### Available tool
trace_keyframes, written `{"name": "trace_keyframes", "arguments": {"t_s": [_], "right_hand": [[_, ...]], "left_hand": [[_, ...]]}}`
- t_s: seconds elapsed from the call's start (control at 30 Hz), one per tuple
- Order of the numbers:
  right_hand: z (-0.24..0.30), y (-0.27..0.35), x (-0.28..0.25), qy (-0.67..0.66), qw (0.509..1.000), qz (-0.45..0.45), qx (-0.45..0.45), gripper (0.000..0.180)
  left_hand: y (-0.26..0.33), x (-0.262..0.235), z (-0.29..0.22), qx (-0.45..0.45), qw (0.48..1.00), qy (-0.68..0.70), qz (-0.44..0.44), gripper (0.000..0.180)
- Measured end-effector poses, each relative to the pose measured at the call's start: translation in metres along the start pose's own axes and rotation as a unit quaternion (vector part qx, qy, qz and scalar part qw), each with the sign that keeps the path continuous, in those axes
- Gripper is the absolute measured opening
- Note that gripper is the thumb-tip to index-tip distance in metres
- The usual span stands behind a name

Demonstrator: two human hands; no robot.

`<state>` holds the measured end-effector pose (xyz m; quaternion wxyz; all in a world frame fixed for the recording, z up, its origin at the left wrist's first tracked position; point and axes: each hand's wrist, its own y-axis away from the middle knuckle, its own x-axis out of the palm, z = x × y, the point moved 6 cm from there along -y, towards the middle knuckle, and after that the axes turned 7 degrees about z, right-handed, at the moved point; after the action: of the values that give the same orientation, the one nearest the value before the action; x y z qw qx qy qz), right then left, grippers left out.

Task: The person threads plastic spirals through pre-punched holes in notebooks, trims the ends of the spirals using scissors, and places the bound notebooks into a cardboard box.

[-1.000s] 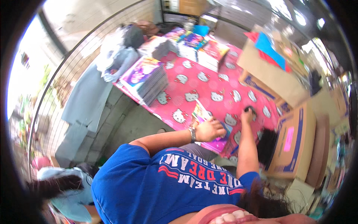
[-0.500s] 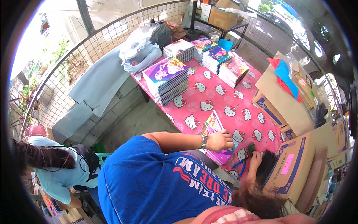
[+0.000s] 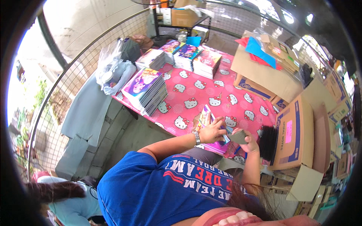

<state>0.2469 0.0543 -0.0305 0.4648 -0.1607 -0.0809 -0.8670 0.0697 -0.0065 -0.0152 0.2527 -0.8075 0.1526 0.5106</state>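
A colourful notebook (image 3: 206, 115) lies at the near edge of a table covered with a pink cartoon-cat cloth (image 3: 196, 96). My left hand (image 3: 212, 132), with a watch on its wrist, is curled over the notebook's near end and grips it. My right hand (image 3: 248, 140) is just to the right of it, closed on a small grey-brown piece (image 3: 238, 137) that touches the notebook's edge. A tuft of dark hair (image 3: 268, 143) hangs beside my right hand. My blue shirt fills the lower middle.
A tall stack of notebooks (image 3: 145, 90) stands at the table's left, with more stacks (image 3: 205, 62) at the back. Cardboard boxes (image 3: 292, 132) crowd the right. A wire fence (image 3: 71, 79) with a grey cloth (image 3: 85, 109) runs along the left. Another person (image 3: 71, 203) is at the lower left.
My right hand has moved left from the cardboard box to beside my left hand, with the small grey-brown piece in it. My left hand stays on the notebook. The view has shifted.
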Motion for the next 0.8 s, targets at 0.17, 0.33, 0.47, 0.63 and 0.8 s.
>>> {"name": "trace_keyframes", "arguments": {"t_s": [0.17,0.33,0.47,0.63,0.8], "right_hand": [[-0.028,0.02,-0.007,0.007,0.998,-0.053,0.014,0.047],[-0.002,0.006,0.006,0.334,0.932,-0.094,0.11,0.049],[0.026,0.006,0.04,0.035,0.994,0.087,-0.052,0.043],[0.006,0.008,0.017,0.119,0.992,-0.016,0.049,0.041],[0.011,0.004,0.027,0.162,0.985,-0.025,0.054,0.042]], "left_hand": [[-0.012,-0.005,-0.004,-0.053,0.997,0.025,0.049,0.033],[-0.01,-0.009,-0.004,-0.029,0.999,0.034,0.001,0.033],[-0.001,-0.009,-0.005,-0.057,0.998,0.037,0.003,0.037],[0.004,-0.007,-0.007,-0.062,0.998,0.001,0.012,0.04],[0.003,-0.013,-0.006,-0.065,0.997,0.019,-0.027,0.041]]}}
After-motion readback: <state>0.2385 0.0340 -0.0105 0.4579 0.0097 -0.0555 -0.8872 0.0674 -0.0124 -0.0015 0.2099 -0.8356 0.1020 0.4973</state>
